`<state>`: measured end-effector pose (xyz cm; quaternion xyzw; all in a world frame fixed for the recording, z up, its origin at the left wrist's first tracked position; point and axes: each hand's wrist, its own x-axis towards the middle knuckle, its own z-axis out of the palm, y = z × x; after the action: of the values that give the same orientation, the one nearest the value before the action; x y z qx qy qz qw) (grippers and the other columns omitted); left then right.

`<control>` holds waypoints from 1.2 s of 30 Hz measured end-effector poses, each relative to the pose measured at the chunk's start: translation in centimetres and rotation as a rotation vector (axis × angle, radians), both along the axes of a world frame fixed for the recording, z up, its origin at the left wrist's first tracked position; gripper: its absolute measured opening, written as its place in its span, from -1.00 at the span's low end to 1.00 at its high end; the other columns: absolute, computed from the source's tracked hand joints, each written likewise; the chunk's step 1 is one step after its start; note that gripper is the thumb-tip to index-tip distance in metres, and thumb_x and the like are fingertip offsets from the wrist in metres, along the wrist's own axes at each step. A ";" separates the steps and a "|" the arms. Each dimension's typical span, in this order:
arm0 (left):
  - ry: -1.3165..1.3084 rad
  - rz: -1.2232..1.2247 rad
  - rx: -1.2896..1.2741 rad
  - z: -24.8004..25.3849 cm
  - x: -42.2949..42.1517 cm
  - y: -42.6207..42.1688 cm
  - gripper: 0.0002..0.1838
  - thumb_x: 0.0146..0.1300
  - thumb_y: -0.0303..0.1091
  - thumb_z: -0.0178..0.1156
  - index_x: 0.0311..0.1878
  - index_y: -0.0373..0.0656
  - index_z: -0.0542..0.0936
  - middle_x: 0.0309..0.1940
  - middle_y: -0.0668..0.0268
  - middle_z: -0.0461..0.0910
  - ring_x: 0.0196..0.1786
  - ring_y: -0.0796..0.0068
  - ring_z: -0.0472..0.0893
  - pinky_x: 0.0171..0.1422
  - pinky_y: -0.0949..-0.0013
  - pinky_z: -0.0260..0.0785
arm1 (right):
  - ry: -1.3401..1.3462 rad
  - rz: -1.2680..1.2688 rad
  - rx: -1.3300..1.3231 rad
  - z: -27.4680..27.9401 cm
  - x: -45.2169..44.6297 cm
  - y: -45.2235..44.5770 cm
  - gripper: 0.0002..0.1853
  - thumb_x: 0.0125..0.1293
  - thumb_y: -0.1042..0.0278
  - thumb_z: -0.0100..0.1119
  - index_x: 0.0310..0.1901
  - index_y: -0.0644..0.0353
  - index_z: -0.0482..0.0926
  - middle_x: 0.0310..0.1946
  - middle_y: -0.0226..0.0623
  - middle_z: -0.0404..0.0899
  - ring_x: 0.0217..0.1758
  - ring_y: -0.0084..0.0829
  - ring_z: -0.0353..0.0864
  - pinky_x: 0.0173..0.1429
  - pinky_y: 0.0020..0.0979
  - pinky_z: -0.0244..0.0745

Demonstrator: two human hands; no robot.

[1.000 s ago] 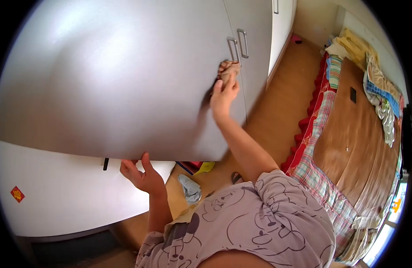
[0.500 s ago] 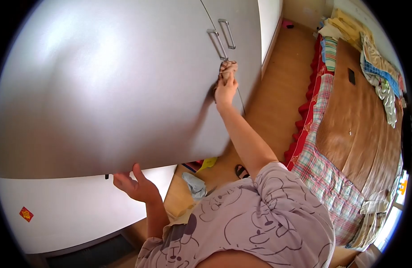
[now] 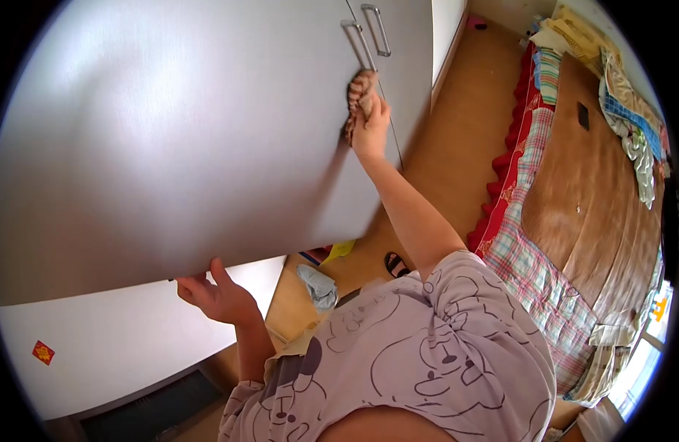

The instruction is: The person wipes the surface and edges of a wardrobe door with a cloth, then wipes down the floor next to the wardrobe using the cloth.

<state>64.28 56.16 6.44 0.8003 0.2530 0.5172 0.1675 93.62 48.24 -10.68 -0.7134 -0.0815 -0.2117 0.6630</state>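
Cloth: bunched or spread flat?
Bunched. The cloth shows as a narrow, crumpled wad in the right hand, its stripes gathered into folds. Cannot tell how the part behind the hand lies.

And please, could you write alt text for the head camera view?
A person's right hand holds a striped cloth against a gray cabinet door near its handle while the left hand grips the door's edge. A bed is at right.

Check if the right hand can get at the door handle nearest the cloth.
Likely yes: the right hand is close to that handle, with nothing visible between except the cloth it holds against the door, which may hamper a grip.
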 end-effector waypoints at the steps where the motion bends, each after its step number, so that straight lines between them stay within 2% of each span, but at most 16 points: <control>1: -0.005 -0.012 0.004 0.0 -0.1 0.1 -0.36 0.29 -0.52 0.18 0.40 -0.30 0.17 0.00 0.17 0.24 -0.06 0.43 0.45 0.08 0.35 0.40 | 0.223 0.002 0.073 -2.7 -0.7 0.6 -0.44 0.27 0.52 0.08 0.32 0.11 0.24 0.16 0.03 0.23 0.21 0.03 0.28 0.29 -0.16 0.24; 2: 0.004 -0.005 0.000 -0.1 -0.3 0.2 -0.36 0.29 -0.52 0.18 0.40 -0.30 0.17 0.00 0.17 0.24 -0.06 0.43 0.45 0.08 0.35 0.40 | 0.449 0.003 0.144 -4.1 -1.5 0.8 -0.43 0.27 0.46 0.09 0.33 0.10 0.23 0.19 0.08 0.24 0.22 0.09 0.25 0.30 -0.11 0.22; 4: 0.021 0.003 0.030 -0.2 -0.2 0.3 -0.37 0.31 -0.47 0.18 0.40 -0.28 0.17 0.00 0.20 0.23 -0.06 0.45 0.45 0.07 0.36 0.41 | 0.506 -0.087 0.041 -2.9 -6.3 2.9 -0.43 0.31 0.41 0.09 0.35 0.12 0.20 0.21 0.09 0.17 0.22 0.02 0.28 0.29 -0.17 0.25; 6: 0.004 0.008 0.013 -0.2 0.1 0.1 -0.38 0.32 -0.47 0.17 0.40 -0.28 0.18 0.00 0.20 0.24 -0.05 0.45 0.46 0.07 0.37 0.42 | 0.251 -0.077 -0.056 1.1 -12.9 4.1 -0.41 0.30 0.40 0.10 0.34 0.12 0.18 0.23 0.16 0.13 0.18 0.06 0.29 0.25 -0.14 0.26; 9: -0.002 0.014 -0.006 -0.2 0.1 -0.1 -0.39 0.32 -0.49 0.16 0.39 -0.28 0.19 0.02 0.21 0.24 -0.03 0.44 0.48 0.07 0.38 0.43 | 0.318 0.657 0.719 3.8 -21.8 5.7 -0.44 0.25 0.43 0.15 0.28 0.10 0.24 0.23 -0.06 0.20 0.21 0.01 0.28 0.28 -0.14 0.22; 10: 0.002 0.026 -0.006 -0.2 0.0 0.0 -0.39 0.31 -0.50 0.16 0.39 -0.28 0.20 0.02 0.22 0.25 -0.02 0.43 0.49 0.06 0.38 0.44 | 0.327 0.656 0.718 4.5 -21.5 4.6 -0.44 0.25 0.43 0.15 0.28 0.10 0.24 0.23 -0.06 0.20 0.21 0.01 0.28 0.28 -0.14 0.22; 12: -0.007 -0.003 -0.003 -0.2 -0.2 0.3 -0.39 0.30 -0.52 0.17 0.39 -0.28 0.20 0.02 0.21 0.25 -0.03 0.43 0.50 0.06 0.38 0.45 | -0.676 0.309 -0.151 4.9 -19.9 1.6 -0.42 0.23 0.45 0.16 0.29 0.04 0.23 0.20 -0.17 0.27 0.23 -0.08 0.29 0.26 -0.22 0.27; 13: -0.022 -0.035 0.004 -0.1 -0.2 0.4 -0.39 0.30 -0.53 0.17 0.39 -0.28 0.21 0.03 0.21 0.26 -0.04 0.43 0.51 0.05 0.38 0.45 | -0.673 0.316 -0.146 3.5 -19.5 1.3 -0.42 0.23 0.45 0.16 0.29 0.04 0.23 0.20 -0.17 0.27 0.23 -0.08 0.29 0.26 -0.22 0.27; 15: -0.013 -0.028 0.034 -0.2 -0.2 0.5 -0.38 0.29 -0.54 0.17 0.39 -0.28 0.20 0.03 0.21 0.26 -0.05 0.44 0.52 0.04 0.39 0.46 | -0.371 0.436 0.048 -1.8 -19.2 2.0 -0.70 0.23 0.38 0.12 0.01 0.14 0.54 0.13 -0.17 0.39 0.14 -0.12 0.36 0.17 -0.05 0.28; 17: -0.007 -0.014 0.061 -0.4 -0.2 0.5 -0.36 0.28 -0.55 0.18 0.40 -0.27 0.19 0.02 0.22 0.27 -0.06 0.45 0.52 0.03 0.39 0.46 | 0.981 0.653 1.213 -8.3 -18.9 3.8 -0.33 0.24 0.49 0.13 0.37 0.07 0.12 0.25 -0.03 0.22 0.27 -0.02 0.25 0.32 -0.18 0.22; 21: 0.017 0.003 0.072 -0.2 0.0 0.2 -0.34 0.27 -0.53 0.20 0.41 -0.26 0.18 0.03 0.22 0.27 -0.08 0.47 0.52 0.02 0.41 0.45 | 0.803 0.446 0.757 -0.9 -21.1 2.8 -0.33 0.24 0.52 0.11 0.37 0.11 0.11 0.31 0.09 0.10 0.32 0.06 0.18 0.38 -0.11 0.14; 23: 0.001 0.036 0.008 0.0 0.1 -0.1 -0.35 0.28 -0.52 0.19 0.41 -0.25 0.19 0.03 0.22 0.28 -0.08 0.48 0.52 0.02 0.41 0.44 | 0.269 0.246 0.026 -0.7 -24.3 5.1 -0.34 0.20 0.58 0.12 0.35 0.11 0.17 0.34 0.15 0.02 0.36 0.10 0.11 0.40 -0.08 0.10; 26: 0.016 0.074 0.021 0.0 0.2 -0.1 -0.35 0.28 -0.50 0.19 0.41 -0.23 0.19 0.03 0.23 0.29 -0.08 0.48 0.52 0.03 0.42 0.44 | -0.185 0.449 0.023 4.2 -25.8 2.6 -0.35 0.10 0.68 0.16 0.27 0.12 0.29 0.34 0.14 0.03 0.35 0.16 0.09 0.37 0.05 0.05; 29: 0.036 0.095 0.000 0.3 0.3 -0.6 -0.35 0.29 -0.47 0.19 0.42 -0.21 0.19 0.02 0.23 0.29 -0.08 0.49 0.52 0.04 0.42 0.43 | -0.267 0.499 0.058 -0.5 -23.6 3.0 -0.46 0.21 0.66 0.06 0.24 0.11 0.31 0.31 0.06 0.09 0.33 0.05 0.14 0.37 -0.05 0.10; 30: 0.037 0.102 0.000 0.3 0.3 -0.6 -0.35 0.29 -0.47 0.19 0.42 -0.21 0.19 0.02 0.23 0.29 -0.08 0.49 0.52 0.04 0.42 0.43 | 0.138 0.516 0.249 -1.6 -23.9 3.5 -0.47 0.19 0.55 0.14 0.23 0.16 0.35 0.22 0.04 0.21 0.26 -0.03 0.22 0.32 -0.09 0.20; 36: 0.056 0.068 0.010 0.1 0.0 -0.3 -0.33 0.30 -0.42 0.20 0.44 -0.16 0.17 0.06 0.24 0.27 -0.05 0.51 0.49 0.08 0.42 0.41 | 0.897 0.278 0.543 -5.2 -23.7 4.5 -0.37 0.24 0.56 0.04 0.35 0.20 0.13 0.21 0.11 0.19 0.24 0.05 0.22 0.33 -0.11 0.18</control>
<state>64.32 55.83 6.58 0.8061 0.2822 0.5014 0.1386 69.91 52.69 -15.87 -0.5194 0.1736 0.1898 0.8149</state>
